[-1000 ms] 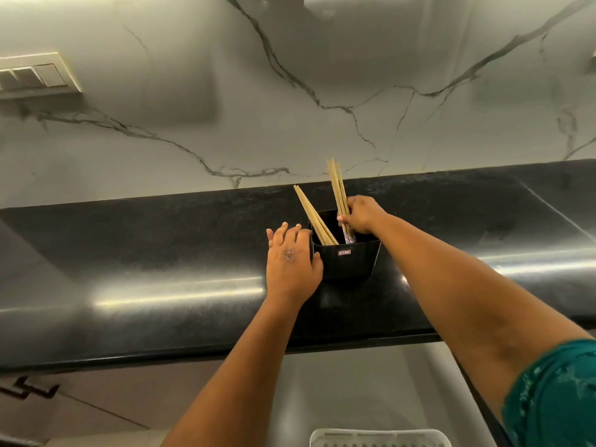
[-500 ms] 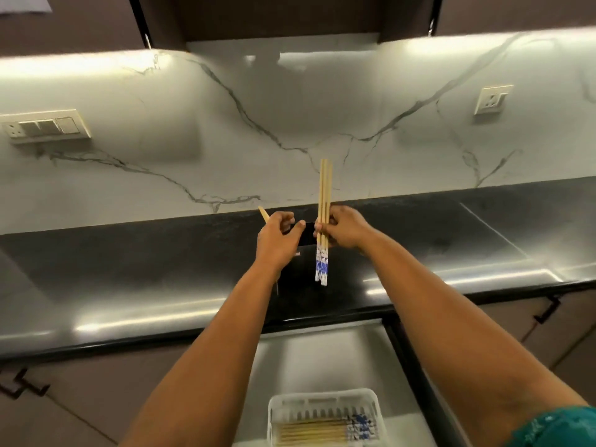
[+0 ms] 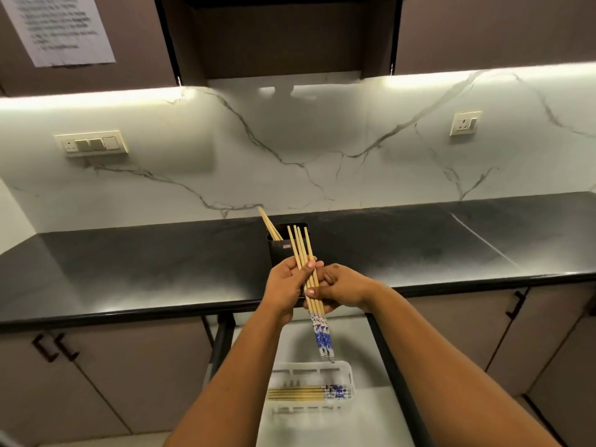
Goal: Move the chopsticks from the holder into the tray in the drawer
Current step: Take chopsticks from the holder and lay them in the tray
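Note:
A bundle of wooden chopsticks [image 3: 302, 253] with blue-and-white patterned ends is held over the counter's front edge. My left hand [image 3: 287, 287] and my right hand [image 3: 343, 288] both grip it, patterned ends pointing down toward the drawer. Behind the hands stands the black holder [image 3: 278, 250] on the counter, with a few chopsticks [image 3: 268, 224] still leaning out of its left side. Below, a white slotted tray [image 3: 346, 371] lies in the open drawer [image 3: 361, 414], and several chopsticks [image 3: 300, 393] lie flat in it.
The black countertop [image 3: 129, 275] runs left and right under a white marble backsplash with a switch plate [image 3: 92, 144] and a socket [image 3: 465, 123]. Closed cabinet doors with dark handles flank the open drawer. Dark upper cabinets hang overhead.
My right hand lifted the bundle out of the holder and brought it toward me. My left hand left the holder and took hold of the bundle too. The view tilted up.

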A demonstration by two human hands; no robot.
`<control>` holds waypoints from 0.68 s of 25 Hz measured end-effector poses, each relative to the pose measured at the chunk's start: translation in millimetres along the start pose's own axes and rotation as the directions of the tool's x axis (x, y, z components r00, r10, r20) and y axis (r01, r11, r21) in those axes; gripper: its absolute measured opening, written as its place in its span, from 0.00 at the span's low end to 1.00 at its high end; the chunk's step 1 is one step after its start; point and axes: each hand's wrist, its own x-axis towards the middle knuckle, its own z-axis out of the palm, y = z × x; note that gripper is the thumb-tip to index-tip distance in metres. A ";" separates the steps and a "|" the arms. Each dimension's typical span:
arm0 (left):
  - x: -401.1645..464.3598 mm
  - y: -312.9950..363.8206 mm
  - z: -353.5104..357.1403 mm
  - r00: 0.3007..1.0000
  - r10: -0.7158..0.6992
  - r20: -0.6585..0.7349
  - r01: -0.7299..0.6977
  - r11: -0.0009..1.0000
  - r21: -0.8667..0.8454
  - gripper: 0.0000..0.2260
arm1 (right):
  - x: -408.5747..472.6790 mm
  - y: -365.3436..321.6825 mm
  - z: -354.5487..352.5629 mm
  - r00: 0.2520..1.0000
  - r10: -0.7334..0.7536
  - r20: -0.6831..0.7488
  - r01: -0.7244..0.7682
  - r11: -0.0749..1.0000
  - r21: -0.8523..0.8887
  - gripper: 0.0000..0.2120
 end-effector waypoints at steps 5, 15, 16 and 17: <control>-17.4 -9.0 12.7 0.994 -0.102 0.038 0.103 0.995 -0.017 0.11 | -19.7 10.5 2.2 0.998 -0.005 -0.055 0.003 0.999 -0.041 0.05; -24.3 -2.6 6.5 0.993 -0.096 -0.063 0.070 0.940 -0.335 0.09 | -24.2 42.6 17.0 0.926 0.207 -0.315 -0.064 0.910 0.411 0.22; -23.2 -4.1 3.9 0.991 -0.085 -0.102 0.039 0.920 -0.390 0.09 | -23.5 55.5 20.7 0.884 0.347 -0.314 -0.068 0.758 0.649 0.25; -23.1 -7.4 2.9 0.988 -0.077 -0.136 0.012 0.905 -0.425 0.09 | -22.9 66.2 25.3 0.855 0.448 -0.260 -0.048 0.569 0.821 0.29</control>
